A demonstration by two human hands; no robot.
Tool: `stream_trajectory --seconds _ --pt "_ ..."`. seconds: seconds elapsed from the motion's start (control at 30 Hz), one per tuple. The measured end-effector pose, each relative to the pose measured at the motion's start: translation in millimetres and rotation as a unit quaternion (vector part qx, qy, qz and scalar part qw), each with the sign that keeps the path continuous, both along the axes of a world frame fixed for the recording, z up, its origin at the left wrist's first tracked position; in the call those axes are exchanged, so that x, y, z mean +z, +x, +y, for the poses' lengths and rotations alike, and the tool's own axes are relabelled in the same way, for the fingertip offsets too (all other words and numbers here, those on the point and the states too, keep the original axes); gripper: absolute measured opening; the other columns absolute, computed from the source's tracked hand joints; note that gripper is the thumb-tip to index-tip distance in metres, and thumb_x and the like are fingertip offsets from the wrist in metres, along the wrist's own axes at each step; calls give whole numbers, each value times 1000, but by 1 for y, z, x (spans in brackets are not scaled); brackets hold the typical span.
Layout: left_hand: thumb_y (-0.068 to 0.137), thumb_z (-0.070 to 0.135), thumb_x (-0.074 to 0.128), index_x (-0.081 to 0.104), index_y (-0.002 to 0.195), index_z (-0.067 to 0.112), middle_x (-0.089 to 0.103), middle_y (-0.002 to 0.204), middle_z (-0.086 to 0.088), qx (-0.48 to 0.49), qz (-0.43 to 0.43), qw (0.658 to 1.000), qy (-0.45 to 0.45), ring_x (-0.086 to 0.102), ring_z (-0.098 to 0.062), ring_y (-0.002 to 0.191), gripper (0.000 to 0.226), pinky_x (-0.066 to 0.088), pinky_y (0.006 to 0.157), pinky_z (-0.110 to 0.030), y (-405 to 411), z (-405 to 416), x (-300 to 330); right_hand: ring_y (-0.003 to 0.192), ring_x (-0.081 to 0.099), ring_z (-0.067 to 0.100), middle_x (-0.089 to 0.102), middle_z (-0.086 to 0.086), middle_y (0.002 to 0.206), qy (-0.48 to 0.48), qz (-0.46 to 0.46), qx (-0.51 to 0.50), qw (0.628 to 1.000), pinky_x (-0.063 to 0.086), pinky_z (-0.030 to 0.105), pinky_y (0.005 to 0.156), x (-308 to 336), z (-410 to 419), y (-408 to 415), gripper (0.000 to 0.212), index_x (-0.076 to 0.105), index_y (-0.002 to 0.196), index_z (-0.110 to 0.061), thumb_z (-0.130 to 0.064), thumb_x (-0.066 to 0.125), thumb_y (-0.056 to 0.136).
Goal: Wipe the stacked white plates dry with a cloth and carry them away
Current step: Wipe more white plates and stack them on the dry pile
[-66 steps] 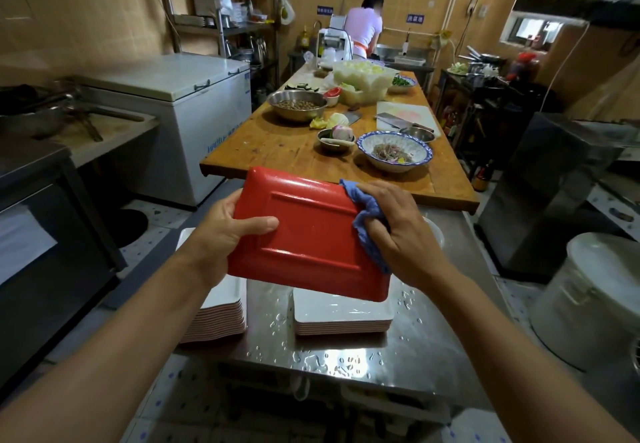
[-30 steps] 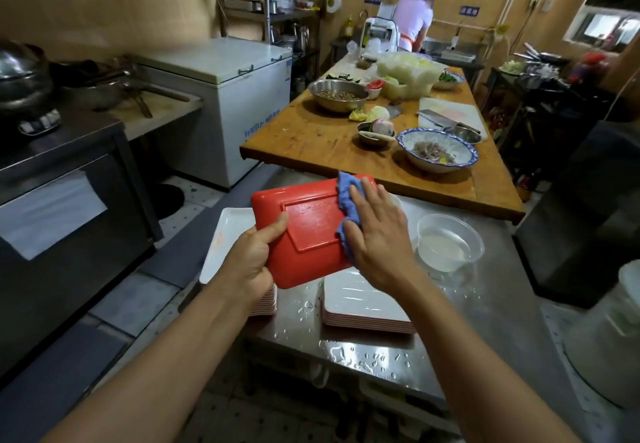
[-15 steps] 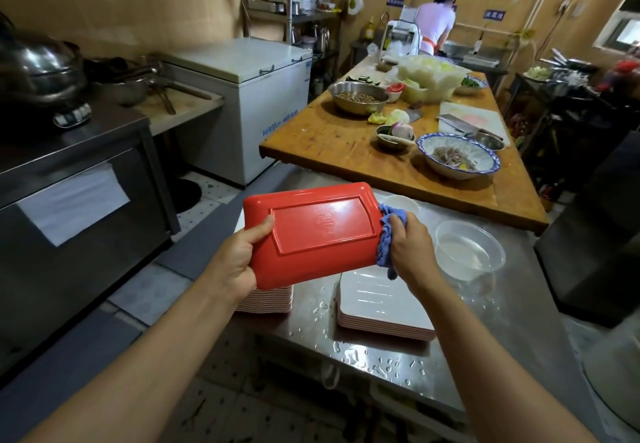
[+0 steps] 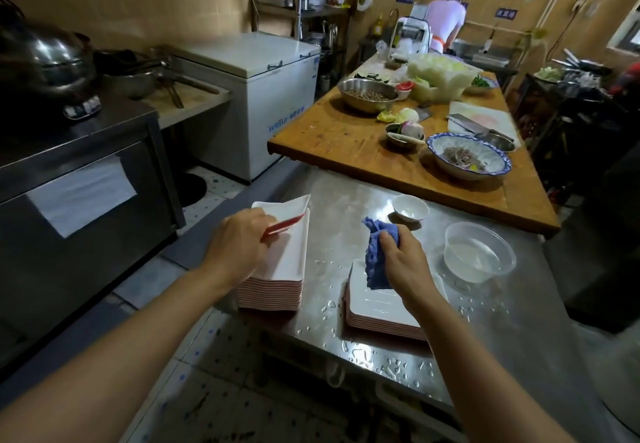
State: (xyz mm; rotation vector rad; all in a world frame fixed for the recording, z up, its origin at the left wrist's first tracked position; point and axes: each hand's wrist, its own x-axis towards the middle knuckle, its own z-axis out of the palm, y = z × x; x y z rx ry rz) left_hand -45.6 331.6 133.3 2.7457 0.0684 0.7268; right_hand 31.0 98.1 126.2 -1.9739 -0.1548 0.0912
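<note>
Before me, a steel counter beaded with water carries a small white bowl and a clear plastic tub. Beyond it, a wooden counter holds a blue-rimmed bowl, a steel mixing bowl and a cleaver on a white board. A white chest freezer stands to my left; a person in a pale shirt works at the far wall.

I see my left hand holding a tilted red-backed plate over the tall plate stack. My right hand grips the blue cloth above the shorter stack on the wet steel table.
</note>
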Motion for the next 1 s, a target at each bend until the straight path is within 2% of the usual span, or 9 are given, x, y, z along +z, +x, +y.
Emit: stream_trajectory --seconds 0.1,0.17,0.27,0.4,0.5,0.57,0.67,0.87,1.0 --pt "88 13 59 71 101 12 65 94 -5 -3 51 997 65 60 -24 88 17 47 66 -32 -5 2 -17 92 61 24 62 9 102 -9 -5 -2 1000 47 35 80 -2 -1 -3 21 51 114 -15 -23 38 100" --pt "86 9 59 71 100 10 64 94 -8 -9 83 992 90 61 -27 90 18 49 65 -36 -10 -2 -25 95 61 27 63 12 105 -11 -2 0 1000 49 41 85 -4 -1 -4 22 51 116 -14 -23 38 100" --pt "68 -1 76 71 80 4 64 76 -11 -39 91 985 142 63 -30 71 13 47 44 -34 -17 -9 -33 96 61 30 63 13 104 -7 1 0 1000 49 49 90 -8 -1 -6 21 52 113 -15 -24 39 99" --pt "44 -5 88 67 65 3 61 64 -10 -66 113 974 184 60 -27 56 31 39 32 -25 -21 -14 -43 95 60 25 62 8 102 -3 -6 1 1000 50 43 88 -14 2 -8 17 52 109 -19 -25 39 99" --pt "55 -7 83 67 73 1 63 74 -13 -57 164 971 166 61 -29 66 26 42 38 -28 -21 -11 -57 93 60 23 62 8 102 6 1 -2 1000 49 40 85 -18 3 -9 16 52 109 -20 -25 39 100" --pt "75 -2 72 66 93 2 64 95 -13 -43 184 970 153 60 -29 86 19 48 51 -32 -17 -6 -70 91 60 21 62 6 101 11 4 -9 1000 50 35 80 -21 2 -9 16 52 109 -20 -25 40 100" --pt "90 10 56 55 120 11 53 121 -5 -41 208 965 156 49 -21 110 29 50 68 -32 -7 2 -83 82 58 13 60 0 93 7 0 -26 1000 44 27 65 -24 0 -8 12 51 104 -22 -25 41 99" --pt "89 24 55 49 122 16 46 124 1 -37 246 956 158 42 -17 113 34 45 65 -30 14 10 -91 78 56 10 58 -5 87 7 20 -47 999 44 27 65 -27 -2 -8 7 50 100 -24 -26 44 97" --pt "88 49 55 46 120 17 44 122 2 -49 263 950 162 41 -16 111 46 45 70 -31 24 17 -94 77 56 6 58 -6 87 20 26 -60 998 41 24 61 -25 -1 -11 9 50 103 -22 -26 44 98"
